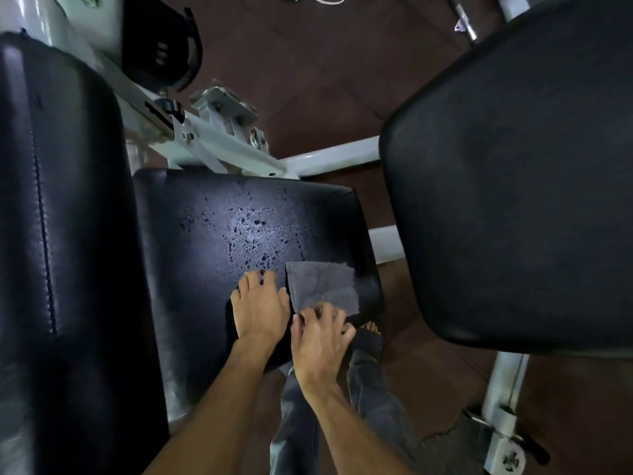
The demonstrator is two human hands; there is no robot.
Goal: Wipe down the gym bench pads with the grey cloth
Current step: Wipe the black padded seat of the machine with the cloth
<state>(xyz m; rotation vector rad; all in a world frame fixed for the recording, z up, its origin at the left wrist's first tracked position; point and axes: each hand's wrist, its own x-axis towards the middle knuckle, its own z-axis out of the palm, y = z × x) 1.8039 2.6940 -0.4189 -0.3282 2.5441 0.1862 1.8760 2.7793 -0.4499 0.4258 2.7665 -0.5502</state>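
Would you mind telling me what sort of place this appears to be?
Most likely a gym: black padded seat pad wet with droplets, a larger pad to the right, and white steel machine frame over dark flooring.

seat pad [219,228]: wet droplets | grey cloth [320,284]: flat on pad | left hand [262,308]: palm down beside cloth | right hand [320,341]: fingers on cloth edge

We have only one view, from a camera worn on the head. It looks steeply down, almost straight, and slightly forward. It is close to the seat pad [239,228], which fills the middle. The wide lens bends the edges, so the back pad [61,217] on the left and another pad [520,173] on the right look curved. The floor [308,63] is seen at the top.
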